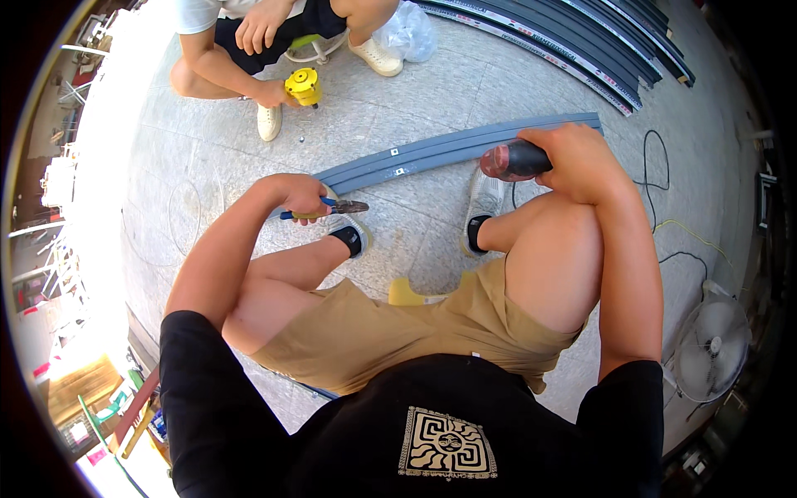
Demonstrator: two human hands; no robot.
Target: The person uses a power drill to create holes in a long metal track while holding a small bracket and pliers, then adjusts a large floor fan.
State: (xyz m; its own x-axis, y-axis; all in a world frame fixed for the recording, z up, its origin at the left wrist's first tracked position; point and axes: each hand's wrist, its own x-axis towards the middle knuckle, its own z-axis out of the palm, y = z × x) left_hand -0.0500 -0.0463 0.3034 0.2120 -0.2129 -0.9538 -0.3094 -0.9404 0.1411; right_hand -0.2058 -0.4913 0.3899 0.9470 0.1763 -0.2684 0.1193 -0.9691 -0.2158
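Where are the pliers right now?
In the head view, left of centre, the pliers are in the person's left hand, near the left end of the blue-grey metal strip.

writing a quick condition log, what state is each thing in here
Pliers: held in the left hand; fully closed or not, unclear
Dark tool with reddish end: held in the right hand; on or off, unclear
Grey strip: laid crosswise, partly hidden
Yellow tool: held by a co-worker
Dark profiles: lying side by side
Plastic bag: crumpled
Fan: spinning or still, unclear
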